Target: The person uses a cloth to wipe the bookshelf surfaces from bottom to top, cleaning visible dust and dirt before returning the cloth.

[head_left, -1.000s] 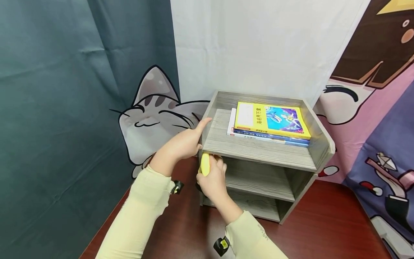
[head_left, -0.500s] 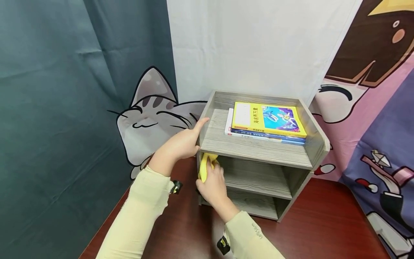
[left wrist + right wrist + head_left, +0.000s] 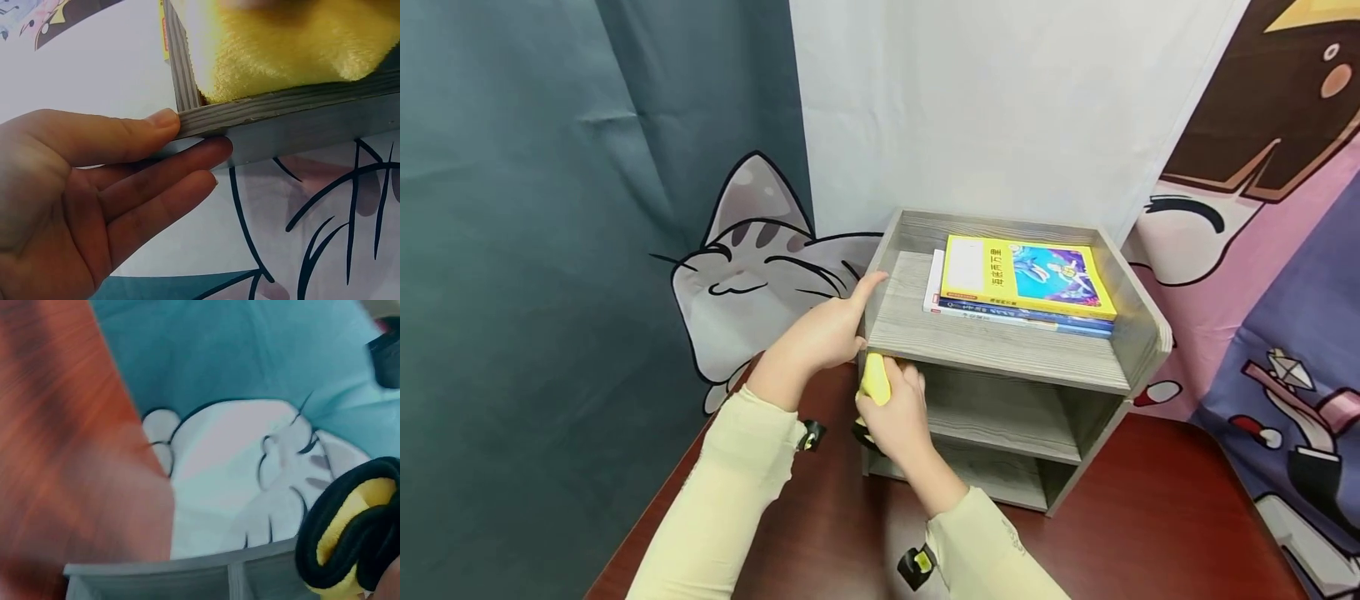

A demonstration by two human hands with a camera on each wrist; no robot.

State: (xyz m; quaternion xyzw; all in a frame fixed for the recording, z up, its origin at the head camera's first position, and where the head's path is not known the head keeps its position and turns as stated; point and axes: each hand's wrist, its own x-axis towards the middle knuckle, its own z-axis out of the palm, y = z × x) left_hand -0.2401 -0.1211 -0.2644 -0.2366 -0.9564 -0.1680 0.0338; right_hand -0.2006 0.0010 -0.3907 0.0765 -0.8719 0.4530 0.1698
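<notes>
My left hand (image 3: 827, 333) grips the left side panel of a grey wood-grain shelf unit (image 3: 1000, 358). In the left wrist view the thumb lies on the panel's front edge and the fingers are behind its outer face. Just under the top board, at the inner face of that same panel, my right hand (image 3: 898, 417) holds a fluffy yellow cloth (image 3: 281, 53). Dark edging (image 3: 315, 534) loops around the bunched cloth in the right wrist view. Part of the cloth is hidden by the right hand and the top board.
A stack of books (image 3: 1026, 279), a yellow one uppermost, lies on the unit's top board. Two lower compartments open to the front. The unit stands on a reddish-brown table (image 3: 820, 517), with printed curtains (image 3: 737, 292) close behind and beside it.
My right hand has worked the cloth back and forth inside the upper left compartment; the cloth shows more bunched now than half a second ago. The left hand keeps its place on the panel.
</notes>
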